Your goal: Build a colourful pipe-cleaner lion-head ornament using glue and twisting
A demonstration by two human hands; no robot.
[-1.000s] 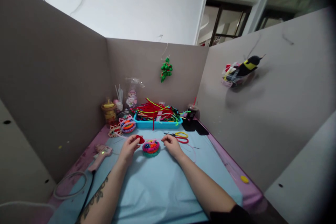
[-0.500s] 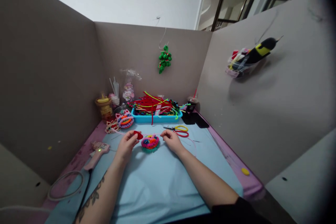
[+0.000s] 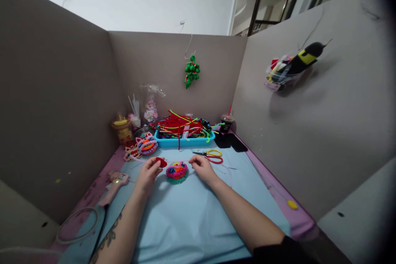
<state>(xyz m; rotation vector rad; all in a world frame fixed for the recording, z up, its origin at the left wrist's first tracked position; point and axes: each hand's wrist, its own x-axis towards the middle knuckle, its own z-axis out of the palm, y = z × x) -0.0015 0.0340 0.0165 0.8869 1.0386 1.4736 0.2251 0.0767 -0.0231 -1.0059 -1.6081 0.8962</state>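
Observation:
My left hand (image 3: 149, 172) pinches a small red piece (image 3: 161, 162) and the pale pink strip beside it. That strip (image 3: 176, 161) runs thin and nearly straight across to my right hand (image 3: 199, 166), whose fingertips are closed on it; its loose end curves out to the right over the cloth. Between the hands, a little nearer to me, a round fuzzy face (image 3: 177, 172) in pink, orange and teal lies on the blue cloth (image 3: 192, 214).
A blue tray (image 3: 185, 142) heaped with coloured fuzzy stems stands behind the hands, with scissors (image 3: 213, 156) in front of its right end. Finished faces (image 3: 147, 144) lie left of it. A pink glue gun (image 3: 115, 187) rests at the left. Partition walls enclose the table.
The view has shifted slightly. Both hands keep nearly the same places and hold the pink strip as before; the red piece is still at my left fingertips.

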